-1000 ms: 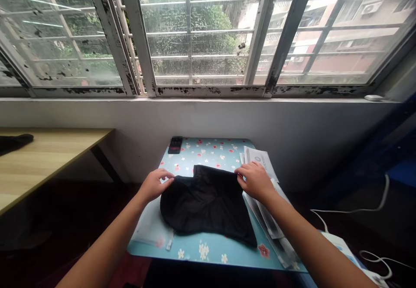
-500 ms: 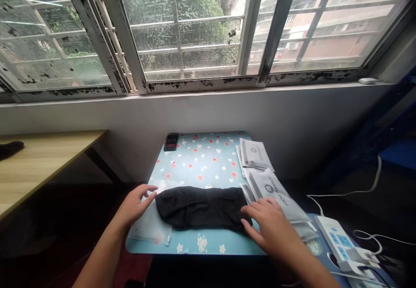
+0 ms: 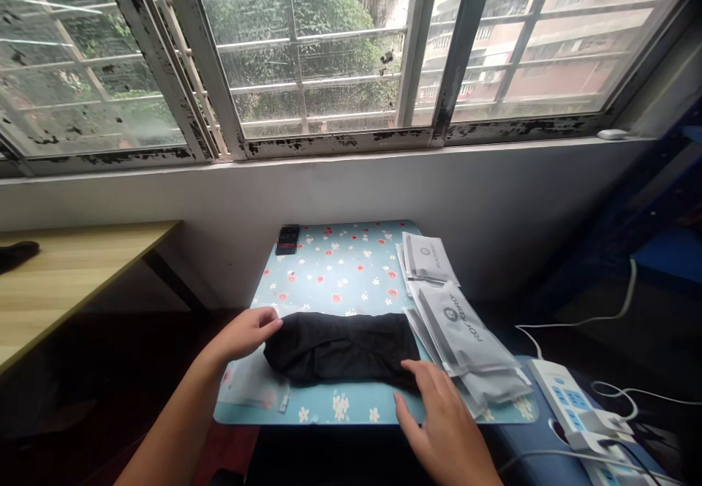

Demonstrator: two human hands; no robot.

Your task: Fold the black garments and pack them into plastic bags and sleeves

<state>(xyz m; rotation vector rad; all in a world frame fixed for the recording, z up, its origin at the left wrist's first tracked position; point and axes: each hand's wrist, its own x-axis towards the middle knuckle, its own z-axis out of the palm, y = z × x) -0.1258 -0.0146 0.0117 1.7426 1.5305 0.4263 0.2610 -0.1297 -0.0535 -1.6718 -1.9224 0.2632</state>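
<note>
A long piece of folded black cloth [image 3: 343, 348] lies crosswise on a small table [image 3: 318, 416] with a blue floral top. At its upper left corner, my left hand [image 3: 255, 331] has thumb and fingers drawn together on the edge. My right hand [image 3: 442, 416] rests at the right end, fingertips touching the fabric and thumb held apart, so it is open. A clear plastic bag [image 3: 252, 387] lies flat, partly under the cloth's left end and partly behind my left wrist.
White printed pouches [image 3: 458, 325] are stacked along the table's right side. A dark blurred item [image 3: 288, 240] sits at the far left corner. Lower right is a power strip [image 3: 564, 395] with cables. A wooden desk [image 3: 82, 267] stands left, below the window.
My left hand has moved right onto the cloth's corner, its fingers closing. My right hand has shifted down and slightly left at the other end, uncovering more of the pouches.
</note>
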